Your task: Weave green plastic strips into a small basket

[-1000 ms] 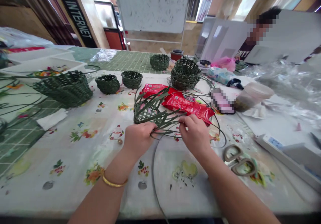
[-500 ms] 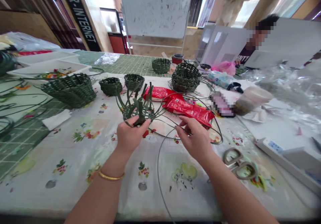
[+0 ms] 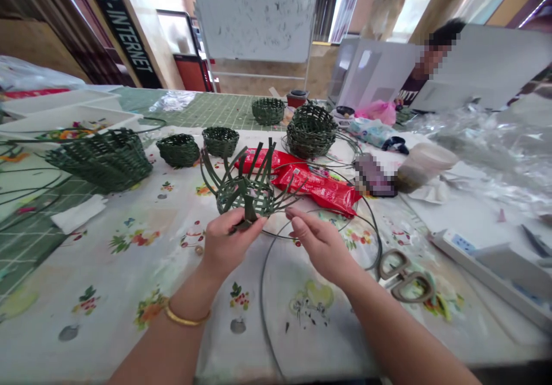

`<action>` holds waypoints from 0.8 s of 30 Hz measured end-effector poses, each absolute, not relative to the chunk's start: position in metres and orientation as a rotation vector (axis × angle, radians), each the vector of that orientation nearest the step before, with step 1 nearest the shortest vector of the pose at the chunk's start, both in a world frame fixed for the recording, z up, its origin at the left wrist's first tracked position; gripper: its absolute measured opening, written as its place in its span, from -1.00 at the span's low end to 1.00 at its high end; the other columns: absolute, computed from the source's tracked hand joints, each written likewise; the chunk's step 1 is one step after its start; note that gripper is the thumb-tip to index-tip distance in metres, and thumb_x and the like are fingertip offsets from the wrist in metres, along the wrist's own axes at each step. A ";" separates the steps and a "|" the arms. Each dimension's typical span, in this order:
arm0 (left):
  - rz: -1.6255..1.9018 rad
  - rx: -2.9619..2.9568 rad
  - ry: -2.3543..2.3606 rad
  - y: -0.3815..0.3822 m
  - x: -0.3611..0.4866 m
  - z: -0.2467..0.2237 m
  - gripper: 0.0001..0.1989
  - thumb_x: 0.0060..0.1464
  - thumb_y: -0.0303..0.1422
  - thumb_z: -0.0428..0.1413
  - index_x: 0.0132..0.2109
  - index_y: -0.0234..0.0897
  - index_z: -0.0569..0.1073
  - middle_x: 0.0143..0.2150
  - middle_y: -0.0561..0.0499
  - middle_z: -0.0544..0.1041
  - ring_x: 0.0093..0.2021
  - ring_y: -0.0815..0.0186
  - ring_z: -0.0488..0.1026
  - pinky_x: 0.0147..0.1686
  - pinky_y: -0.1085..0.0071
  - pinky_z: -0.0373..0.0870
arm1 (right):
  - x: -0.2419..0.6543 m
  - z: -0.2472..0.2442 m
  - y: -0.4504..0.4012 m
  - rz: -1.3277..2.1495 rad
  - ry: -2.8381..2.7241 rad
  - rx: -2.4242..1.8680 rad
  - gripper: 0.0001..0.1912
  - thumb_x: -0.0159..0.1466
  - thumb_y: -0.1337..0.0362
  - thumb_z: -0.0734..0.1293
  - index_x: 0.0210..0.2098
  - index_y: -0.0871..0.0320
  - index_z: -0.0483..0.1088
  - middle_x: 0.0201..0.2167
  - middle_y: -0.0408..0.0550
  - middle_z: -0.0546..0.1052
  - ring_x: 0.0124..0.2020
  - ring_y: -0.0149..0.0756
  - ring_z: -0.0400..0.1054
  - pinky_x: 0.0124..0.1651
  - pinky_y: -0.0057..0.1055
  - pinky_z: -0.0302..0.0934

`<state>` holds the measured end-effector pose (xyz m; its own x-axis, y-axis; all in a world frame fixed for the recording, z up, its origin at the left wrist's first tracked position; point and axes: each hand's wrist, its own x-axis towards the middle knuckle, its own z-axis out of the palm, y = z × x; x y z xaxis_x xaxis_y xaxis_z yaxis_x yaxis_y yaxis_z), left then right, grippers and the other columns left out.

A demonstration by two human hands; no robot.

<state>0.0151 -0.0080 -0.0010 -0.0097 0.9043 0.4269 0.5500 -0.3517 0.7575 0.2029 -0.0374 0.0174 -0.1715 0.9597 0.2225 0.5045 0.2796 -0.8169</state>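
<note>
My left hand (image 3: 230,238) grips the near side of a small green basket (image 3: 259,192) with an open weave. Flat dark green strips fan up and outward from its rim. Thumb and fingers pinch the wall where one wide strip stands up. Just right of the basket, my right hand (image 3: 321,241) has thumb and fingertips pinched together on a thin green strand that runs to the basket's side. A longer green cord (image 3: 264,293) curves down the cloth between my wrists. Behind the basket lie red plastic packets (image 3: 319,187).
Finished green baskets stand behind, including a large one (image 3: 99,161) at left and stacked ones (image 3: 311,132). Scissors (image 3: 405,276) lie by my right forearm. A plastic cup (image 3: 425,166), a power strip (image 3: 474,253) and white trays (image 3: 86,118) flank the work. A person sits at far right.
My right hand has come closer to the basket, its fingertips drawing together. The basket has turned or tilted slightly, showing more of its inside. The view has shifted a little to the right.
</note>
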 end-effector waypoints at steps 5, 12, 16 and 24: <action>1.387 1.559 1.442 -0.005 0.018 -0.006 -0.78 -0.06 -0.20 0.20 -0.37 -0.29 0.51 -0.55 0.06 0.53 -0.54 0.34 0.49 -0.50 0.47 0.43 | 0.194 0.015 -0.049 0.328 -1.944 -1.207 -0.54 0.31 0.19 0.18 0.18 0.17 0.21 0.16 0.15 0.33 0.20 -0.13 0.18 0.16 -0.08 0.18; 1.273 1.629 1.427 -0.009 0.021 0.005 -0.79 -0.05 -0.22 0.19 -0.41 -0.30 0.48 -0.56 0.07 0.49 -0.59 0.37 0.46 -0.56 0.49 0.39 | 0.198 0.017 -0.042 0.120 -2.227 -0.996 -0.50 0.34 0.33 0.12 0.25 0.27 0.06 0.28 0.18 0.14 0.36 -0.15 -0.19 0.29 -0.02 -0.04; 1.185 2.048 1.416 -0.012 0.017 0.012 -0.80 0.00 -0.27 0.14 -0.47 -0.31 0.45 -0.59 0.07 0.45 -0.58 0.41 0.39 -0.53 0.50 0.31 | 0.206 0.019 -0.037 0.260 -2.091 -1.041 -0.56 0.35 0.37 0.08 0.21 0.09 0.11 0.22 0.04 0.26 0.28 -0.23 0.05 0.24 -0.08 0.08; 1.212 2.560 1.233 -0.008 0.007 0.012 -0.84 0.04 -0.38 0.10 -0.47 -0.31 0.38 -0.58 0.09 0.45 -0.59 0.47 0.34 -0.57 0.55 0.18 | 0.205 0.014 -0.033 0.364 -1.978 -1.195 -0.51 0.35 0.37 0.05 0.26 0.08 -0.03 0.21 0.07 0.27 0.16 -0.25 0.24 0.10 -0.20 0.26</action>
